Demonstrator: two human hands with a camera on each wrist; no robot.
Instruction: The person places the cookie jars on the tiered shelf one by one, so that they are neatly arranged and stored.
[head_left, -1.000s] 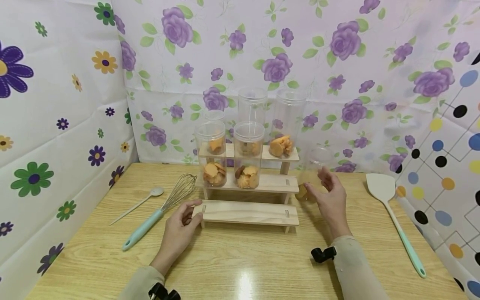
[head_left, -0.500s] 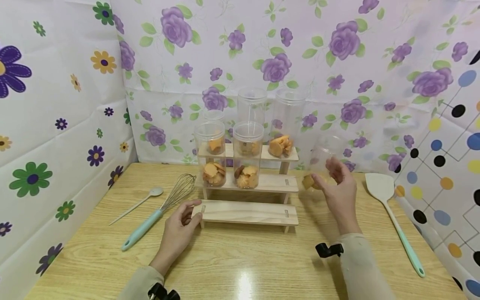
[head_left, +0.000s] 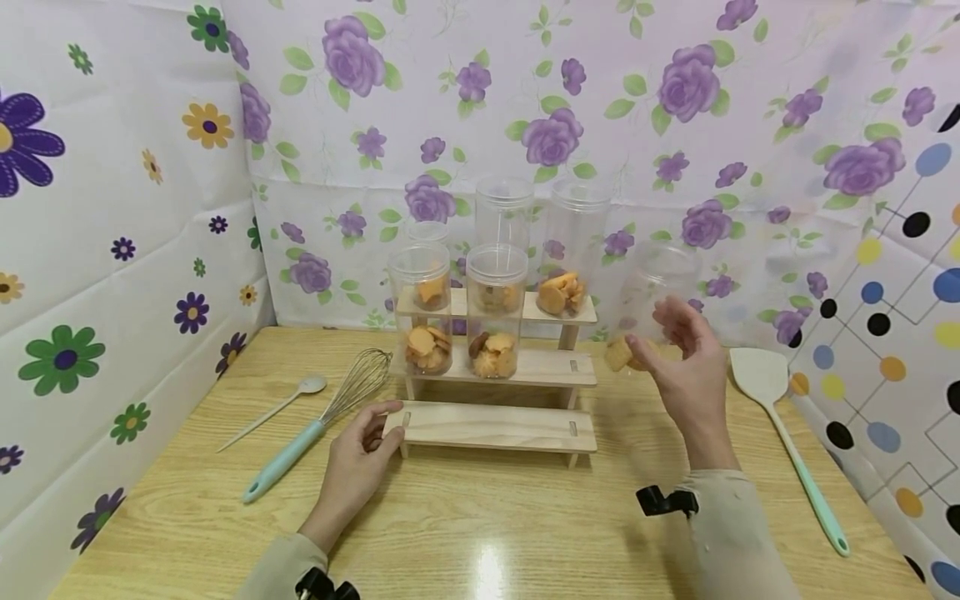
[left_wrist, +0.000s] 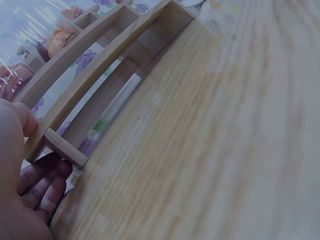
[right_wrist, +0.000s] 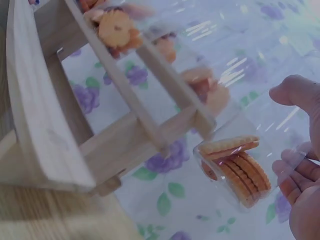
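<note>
My right hand (head_left: 693,383) holds a clear plastic jar (head_left: 651,292) in the air, right of a three-tier wooden stand (head_left: 495,427). Sandwich biscuits (right_wrist: 245,172) lie at the bottom of this jar, which tilts in the right wrist view. My left hand (head_left: 358,458) grips the left end of the stand's lowest shelf, with several fingers below its edge in the left wrist view. On the middle shelf stand two jars of biscuits, a left one (head_left: 422,317) and a centre one (head_left: 497,312). The top shelf bears three more, including a tall jar (head_left: 576,250) at its right end.
Left of the stand lie a whisk (head_left: 322,425) with a pale blue handle and a small spoon (head_left: 277,408). A white spatula (head_left: 787,433) with a mint handle lies at the right. Flowered cloth (head_left: 465,92) hangs behind the wooden table (head_left: 450,533).
My right hand has moved rightward and raised the jar of biscuits, away from the stand's right side. My left hand and the stand have stayed in place.
</note>
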